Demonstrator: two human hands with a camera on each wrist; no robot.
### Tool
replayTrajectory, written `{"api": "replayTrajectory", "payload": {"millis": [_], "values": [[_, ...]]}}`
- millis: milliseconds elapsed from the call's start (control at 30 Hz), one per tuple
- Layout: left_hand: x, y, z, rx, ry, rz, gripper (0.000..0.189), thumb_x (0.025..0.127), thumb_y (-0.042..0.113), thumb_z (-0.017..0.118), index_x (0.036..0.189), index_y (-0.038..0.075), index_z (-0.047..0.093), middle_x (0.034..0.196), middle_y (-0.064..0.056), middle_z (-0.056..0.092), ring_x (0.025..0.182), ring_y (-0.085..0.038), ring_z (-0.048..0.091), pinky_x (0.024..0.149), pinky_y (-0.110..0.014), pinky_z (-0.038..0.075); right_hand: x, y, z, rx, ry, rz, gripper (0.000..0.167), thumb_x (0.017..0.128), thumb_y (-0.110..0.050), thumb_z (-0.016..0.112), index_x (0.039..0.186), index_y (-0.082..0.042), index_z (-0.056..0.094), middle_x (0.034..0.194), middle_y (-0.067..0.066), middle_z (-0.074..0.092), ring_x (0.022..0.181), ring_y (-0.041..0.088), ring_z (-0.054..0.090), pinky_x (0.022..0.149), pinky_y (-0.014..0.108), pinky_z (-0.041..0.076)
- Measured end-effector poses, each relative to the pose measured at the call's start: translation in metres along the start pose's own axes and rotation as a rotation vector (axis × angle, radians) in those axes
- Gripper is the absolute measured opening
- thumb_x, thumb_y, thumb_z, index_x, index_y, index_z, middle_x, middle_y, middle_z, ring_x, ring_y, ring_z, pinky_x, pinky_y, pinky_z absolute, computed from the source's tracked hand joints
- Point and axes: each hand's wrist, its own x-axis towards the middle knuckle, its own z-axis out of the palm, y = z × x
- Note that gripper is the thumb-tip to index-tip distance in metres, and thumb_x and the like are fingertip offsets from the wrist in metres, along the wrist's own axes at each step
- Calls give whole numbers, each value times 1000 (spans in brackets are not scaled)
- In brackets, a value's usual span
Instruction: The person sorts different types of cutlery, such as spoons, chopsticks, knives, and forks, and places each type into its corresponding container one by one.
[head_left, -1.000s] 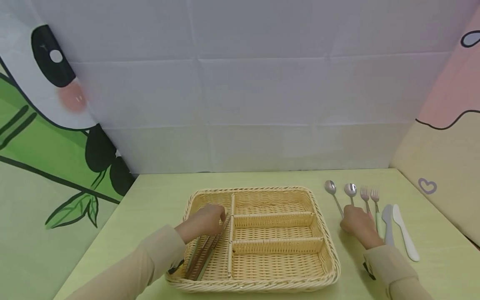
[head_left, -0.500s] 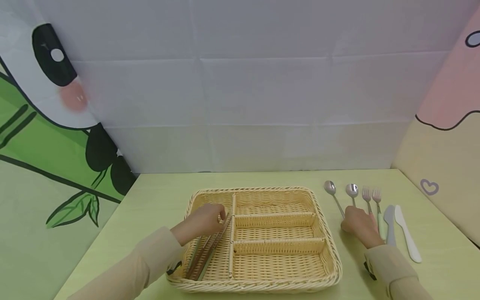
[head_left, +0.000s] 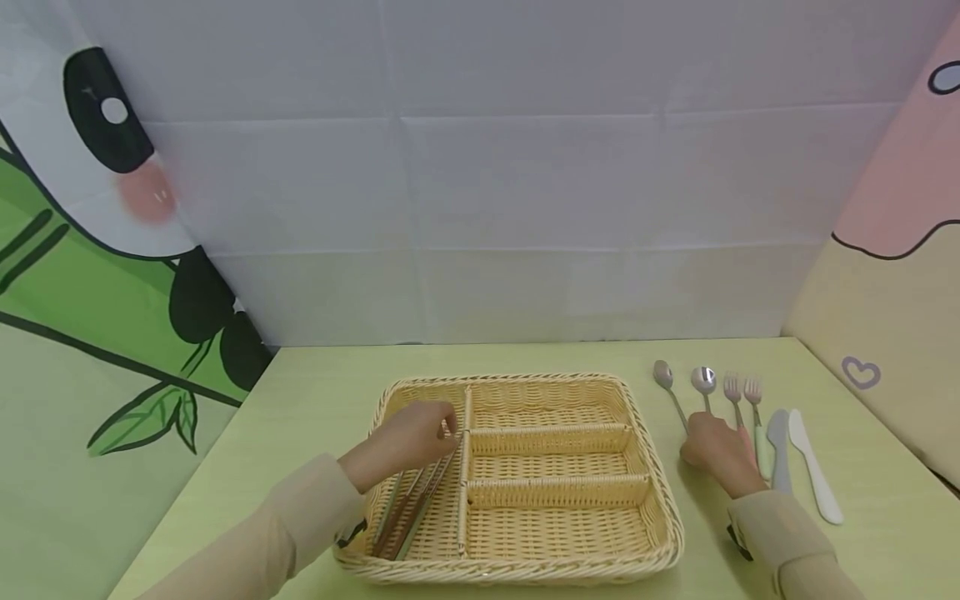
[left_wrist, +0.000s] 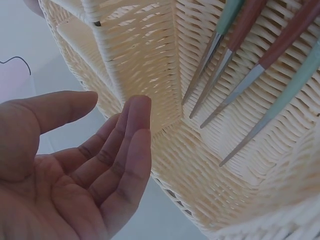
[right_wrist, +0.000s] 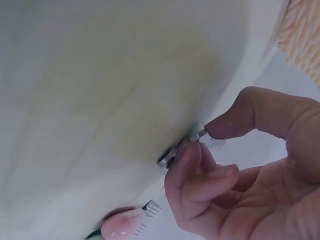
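A rectangular wicker basket point(head_left: 555, 571) with a divided interior stands at mid-table. In its long left compartment lie several chopsticks point(left_wrist: 245, 75), green and brown with metal tips. My left hand point(head_left: 415, 437) hovers over that compartment; the left wrist view shows its thumb and fingers apart, holding nothing. To the right of the basket, my right hand point(head_left: 718, 450) pinches the handle of the leftmost metal spoon point(head_left: 663, 374) between thumb and fingers. A second spoon point(head_left: 703, 381) lies beside it, its handle running under the hand. In the right wrist view two metal handle ends point(right_wrist: 197, 135) show at the fingertips.
Two forks point(head_left: 732, 388), one pink-handled and one green-handled, lie right of the spoons. Further right are a grey knife point(head_left: 778, 450) and a white knife point(head_left: 813, 467). Patterned cloth walls point(head_left: 525, 183) stand behind and at both sides of the table.
The leftmost spoon's bowl has shifted slightly right and its angle has turned a little. My left hand has risen slightly, with its fingers a bit higher above the chopsticks. My right hand stays in place.
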Motion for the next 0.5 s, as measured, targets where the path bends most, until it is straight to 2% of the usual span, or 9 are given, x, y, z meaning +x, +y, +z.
{"api": "replayTrajectory", "payload": {"millis": [200,433,500], "values": [[-1,5,1,-6,15,39,7,88,16,60,88,9,59,62,0,53,50,-13,45,49,-27,37,2,-2,2,-21,-17,3,13,70,2,47,80,8,52,74,16,51,63,26,49,55,36,41],[-3,12,-2,-5,9,41,11,89,19,59,93,8,60,67,1,56,53,-12,49,53,-28,40,-1,-3,1,10,0,9,6,73,2,45,70,1,50,68,13,51,59,23,47,51,33,38],[-3,12,-2,-2,8,39,12,89,19,60,94,8,60,67,1,56,53,-12,49,53,-28,40,-1,-3,1,30,-3,16,11,77,-3,44,67,-1,48,66,12,50,58,22,46,51,32,37]]}}
